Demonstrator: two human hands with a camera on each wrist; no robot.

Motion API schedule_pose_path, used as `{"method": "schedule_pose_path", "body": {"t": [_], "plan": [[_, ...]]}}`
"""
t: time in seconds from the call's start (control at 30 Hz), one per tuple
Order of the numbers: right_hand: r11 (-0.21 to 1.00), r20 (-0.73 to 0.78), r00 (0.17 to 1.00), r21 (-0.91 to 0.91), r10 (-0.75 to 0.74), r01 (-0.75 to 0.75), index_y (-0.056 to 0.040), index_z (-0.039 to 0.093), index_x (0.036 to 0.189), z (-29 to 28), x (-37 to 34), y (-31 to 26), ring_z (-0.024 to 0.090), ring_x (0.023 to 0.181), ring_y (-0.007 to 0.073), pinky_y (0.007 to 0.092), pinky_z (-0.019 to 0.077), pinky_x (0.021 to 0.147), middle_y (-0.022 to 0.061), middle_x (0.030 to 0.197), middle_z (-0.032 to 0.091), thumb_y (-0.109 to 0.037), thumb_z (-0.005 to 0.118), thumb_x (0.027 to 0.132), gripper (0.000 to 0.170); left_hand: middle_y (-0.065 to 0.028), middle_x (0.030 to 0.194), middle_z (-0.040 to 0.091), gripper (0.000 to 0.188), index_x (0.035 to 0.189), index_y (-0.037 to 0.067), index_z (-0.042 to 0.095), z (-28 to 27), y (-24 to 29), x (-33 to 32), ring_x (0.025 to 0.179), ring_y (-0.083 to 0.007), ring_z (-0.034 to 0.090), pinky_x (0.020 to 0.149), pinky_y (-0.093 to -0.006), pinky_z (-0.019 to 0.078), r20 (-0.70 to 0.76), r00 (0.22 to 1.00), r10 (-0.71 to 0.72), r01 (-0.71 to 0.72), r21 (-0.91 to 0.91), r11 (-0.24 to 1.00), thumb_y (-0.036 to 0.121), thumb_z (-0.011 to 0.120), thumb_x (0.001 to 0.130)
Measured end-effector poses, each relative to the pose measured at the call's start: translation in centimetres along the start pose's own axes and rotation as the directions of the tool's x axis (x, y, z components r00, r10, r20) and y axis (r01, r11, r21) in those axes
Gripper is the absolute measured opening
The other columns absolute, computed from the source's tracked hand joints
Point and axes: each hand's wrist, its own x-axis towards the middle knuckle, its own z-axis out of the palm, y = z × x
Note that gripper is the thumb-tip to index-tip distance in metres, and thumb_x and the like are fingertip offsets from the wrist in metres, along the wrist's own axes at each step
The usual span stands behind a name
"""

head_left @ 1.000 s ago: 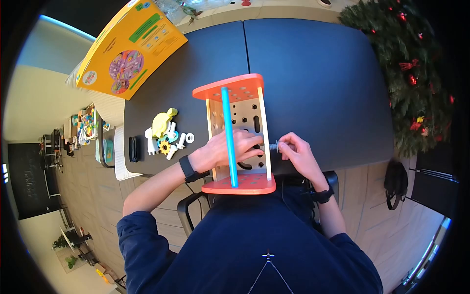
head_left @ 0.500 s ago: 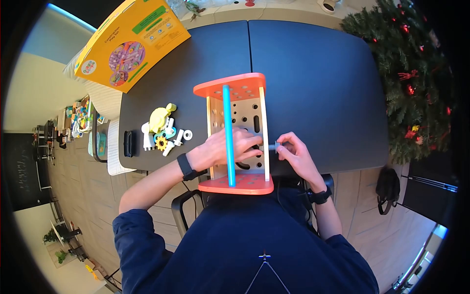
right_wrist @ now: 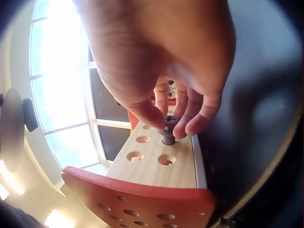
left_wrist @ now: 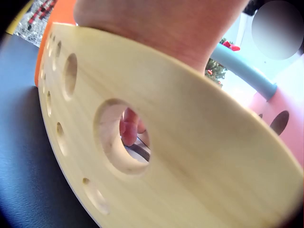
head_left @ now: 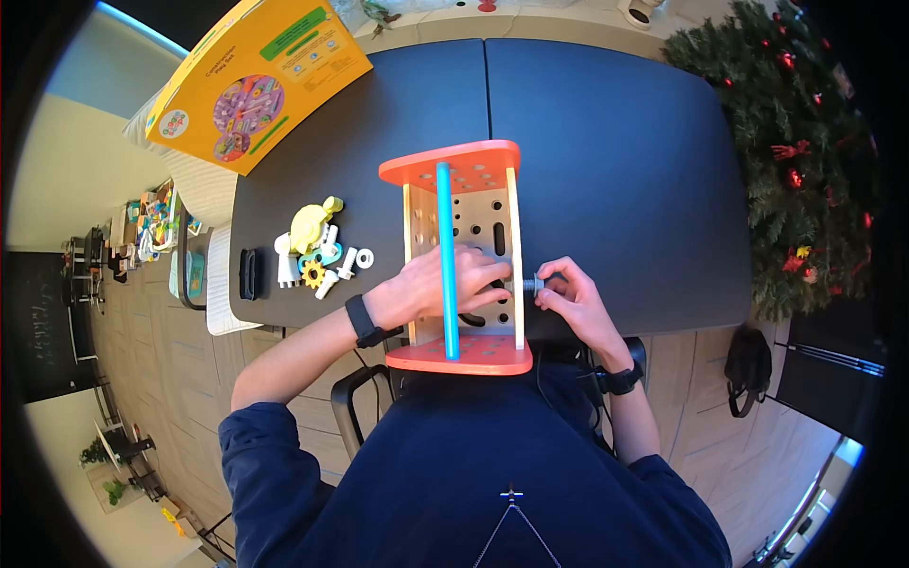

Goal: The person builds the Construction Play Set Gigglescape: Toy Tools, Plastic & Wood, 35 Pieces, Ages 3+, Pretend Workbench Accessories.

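A toy toolbox with pale wooden walls (head_left: 518, 227), red end panels (head_left: 450, 166) and a blue bar handle (head_left: 446, 237) stands at the table's near edge. Through the right wall sticks a grey plastic bolt (right_wrist: 169, 133); my right hand (head_left: 575, 295) pinches its head from outside with thumb and fingertips. My left hand (head_left: 454, 284) reaches over the left wall and under the bar. Its thumb and index finger pinch a small grey piece at the bolt's inner end, mostly hidden by the fingers. In the left wrist view, fingertips (left_wrist: 129, 129) show through a round hole of the left wall.
Left of the toolbox lies a pile of toy parts: a yellow piece (head_left: 308, 229), a yellow gear (head_left: 312, 275), white bolts (head_left: 347, 263) and a white ring (head_left: 365, 257). A black case (head_left: 250, 274) is farther left. A yellow box (head_left: 275, 80) stands at the back left, a decorated tree (head_left: 795, 161) at right.
My right fingers have shifted slightly around the bolt's head. The left hand and toolbox hold nearly the same place, and the head view has shifted a little.
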Motion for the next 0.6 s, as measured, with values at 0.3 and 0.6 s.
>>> {"method": "schedule_pose_path", "body": {"t": [0.3, 0.6], "plan": [[0.918, -0.048, 0.958, -0.276, 0.281, -0.283, -0.0041, 0.062, 0.114, -0.2, 1.2, -0.8, 0.062, 0.079, 0.0068, 0.0243, 0.0493, 0.072, 0.0020, 0.090, 0.063, -0.025, 0.058, 0.114, 0.021, -0.0134, 0.078, 0.067, 0.029, 0.117, 0.010, 0.070, 0.2, -0.1, -0.1, 0.078, -0.0347, 0.071, 0.070, -0.0482, 0.0577, -0.009, 1.000, 0.004, -0.004, 0.026, 1.000, 0.036, 0.071, 0.102], [0.997, -0.025, 0.998, -0.047, 0.056, -0.057, -0.0040, 0.064, 0.112, 0.6, 0.4, -0.3, 0.061, 0.078, 0.0076, 0.0259, 0.0495, 0.070, 0.0013, 0.087, 0.063, -0.017, 0.059, 0.111, 0.014, -0.0131, 0.078, 0.067, 0.030, 0.116, 0.010, 0.070, 0.3, -0.1, 0.0, 0.077, -0.0349, 0.070, 0.069, -0.0477, 0.0573, -0.003, 1.000, 0.004, -0.004, 0.016, 1.000, 0.036, 0.071, 0.102]]}}
